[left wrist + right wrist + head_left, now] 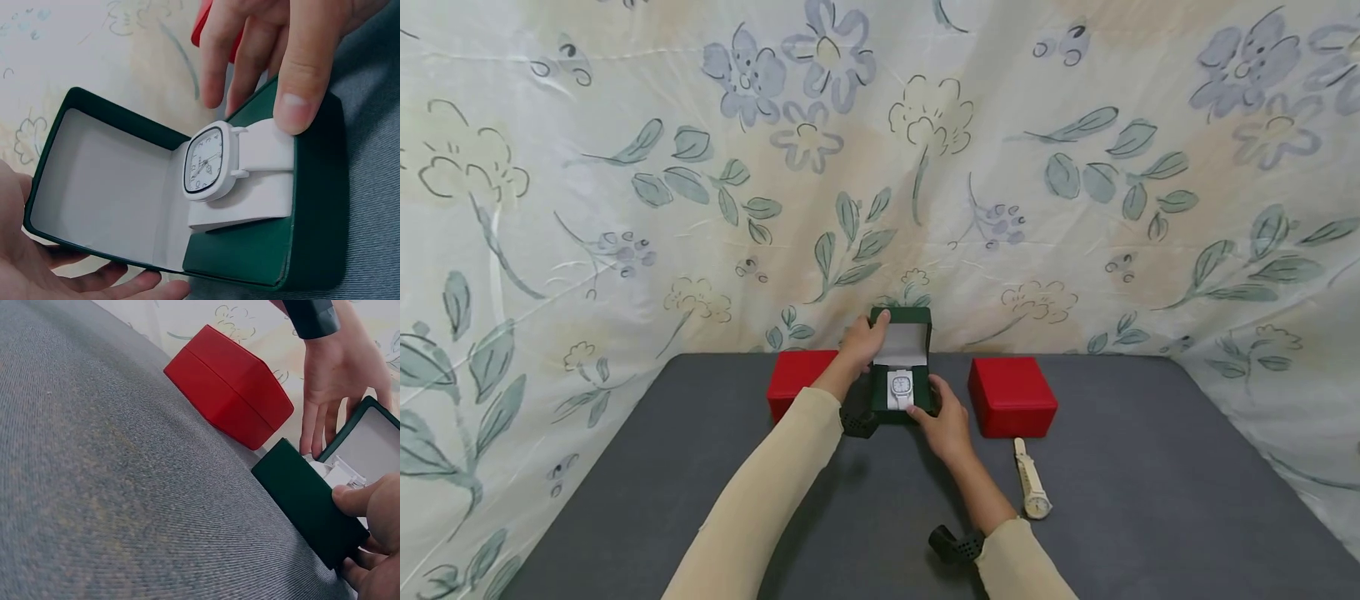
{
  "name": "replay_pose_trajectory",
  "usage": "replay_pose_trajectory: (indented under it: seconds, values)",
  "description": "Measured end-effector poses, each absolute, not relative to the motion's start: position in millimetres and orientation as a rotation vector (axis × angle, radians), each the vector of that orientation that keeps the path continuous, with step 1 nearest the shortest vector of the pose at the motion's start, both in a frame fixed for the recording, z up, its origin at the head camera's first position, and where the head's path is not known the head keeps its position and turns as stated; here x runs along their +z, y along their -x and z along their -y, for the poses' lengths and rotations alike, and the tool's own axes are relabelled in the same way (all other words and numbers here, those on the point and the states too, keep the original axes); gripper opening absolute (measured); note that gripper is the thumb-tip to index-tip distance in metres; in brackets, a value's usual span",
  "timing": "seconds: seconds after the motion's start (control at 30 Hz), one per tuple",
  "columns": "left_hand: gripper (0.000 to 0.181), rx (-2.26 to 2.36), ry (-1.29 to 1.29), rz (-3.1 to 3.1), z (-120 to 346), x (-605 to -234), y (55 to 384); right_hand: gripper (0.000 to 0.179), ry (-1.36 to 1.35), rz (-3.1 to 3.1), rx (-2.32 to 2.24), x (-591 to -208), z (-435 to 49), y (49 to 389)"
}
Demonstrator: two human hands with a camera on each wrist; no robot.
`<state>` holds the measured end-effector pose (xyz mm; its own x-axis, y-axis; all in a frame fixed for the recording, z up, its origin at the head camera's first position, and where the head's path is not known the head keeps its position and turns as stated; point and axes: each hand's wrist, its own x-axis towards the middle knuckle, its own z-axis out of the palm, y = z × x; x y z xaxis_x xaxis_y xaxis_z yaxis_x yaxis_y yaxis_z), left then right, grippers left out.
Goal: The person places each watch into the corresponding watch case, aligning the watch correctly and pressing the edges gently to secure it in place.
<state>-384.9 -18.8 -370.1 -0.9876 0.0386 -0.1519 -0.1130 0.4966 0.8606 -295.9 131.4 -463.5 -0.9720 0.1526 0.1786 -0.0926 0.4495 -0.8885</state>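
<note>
A green watch box stands with its lid raised on the dark tabletop, its pale lining showing. Inside, a white wristwatch with a rounded square face is wrapped on a white cushion. My left hand holds the lid at its left side, thumb at the top corner and fingers along the outside. At the lower right, my right hand grips the base. Its thumb presses at the front rim beside the watch strap, and its other fingers lie along the box's side.
One red box is behind my left forearm, partly covered by it. Another red box stands right of the green one. In front of that lies a cream-strapped watch. A flowered cloth hangs behind the table.
</note>
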Motion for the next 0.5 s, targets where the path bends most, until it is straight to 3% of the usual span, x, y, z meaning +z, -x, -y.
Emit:
replay_pose_trajectory:
  seconds: [0.5]
  values:
    - [0.078, 1.620, -0.006, -2.507, 22.5, -381.7, 368.2, 0.069, 0.050, 2.484, 1.520, -462.4, -132.0, 296.1]
